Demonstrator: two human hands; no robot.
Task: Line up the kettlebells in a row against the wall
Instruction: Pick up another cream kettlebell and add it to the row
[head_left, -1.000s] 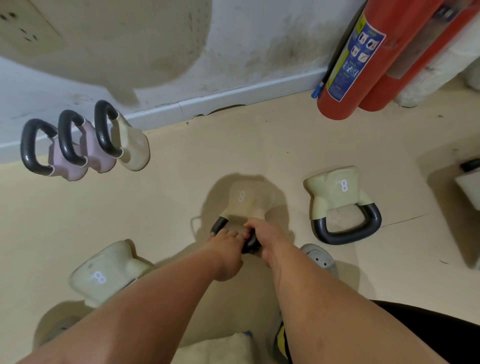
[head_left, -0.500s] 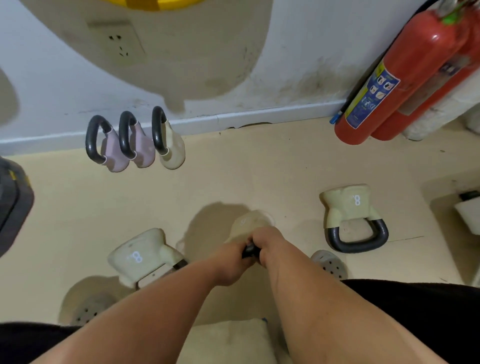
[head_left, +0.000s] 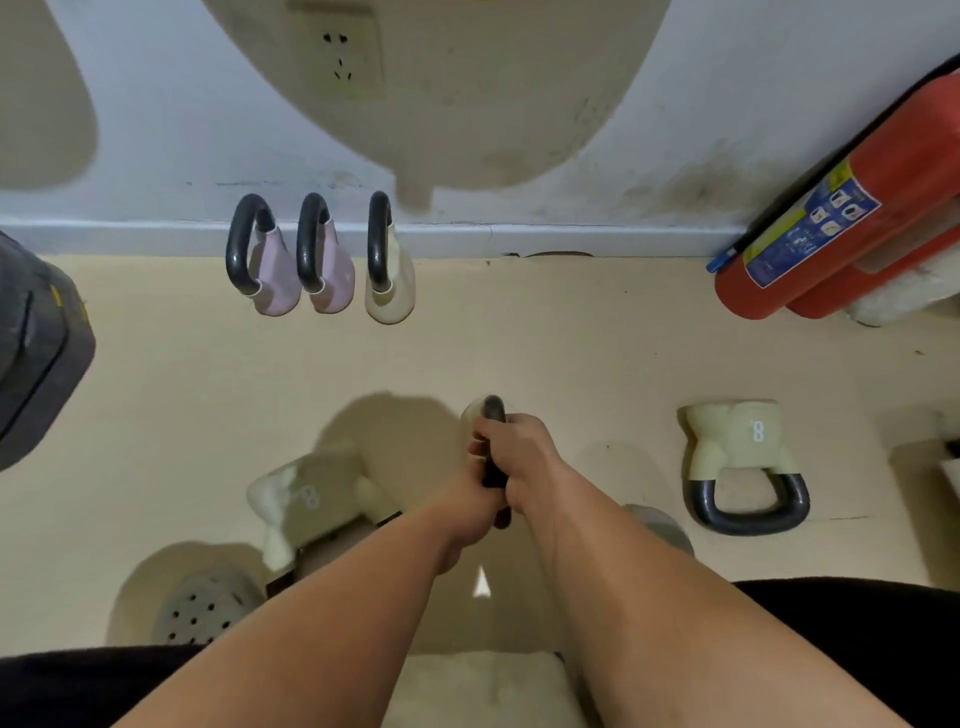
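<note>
Both hands, left hand and right hand, grip held kettlebell handle, long axis toward wall; body mostly hidden, probably hanging below.

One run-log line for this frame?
hands: both gripping kettlebell handle | row at wall: three kettlebells | on floor: two lying

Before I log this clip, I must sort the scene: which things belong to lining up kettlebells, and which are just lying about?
Job:
- held kettlebell, gripped by left hand and right hand
- three kettlebells upright by the wall
- tipped kettlebell, left
- tipped kettlebell, right

Lying about:
- fire extinguishers
- dark bag
- wall socket
</note>
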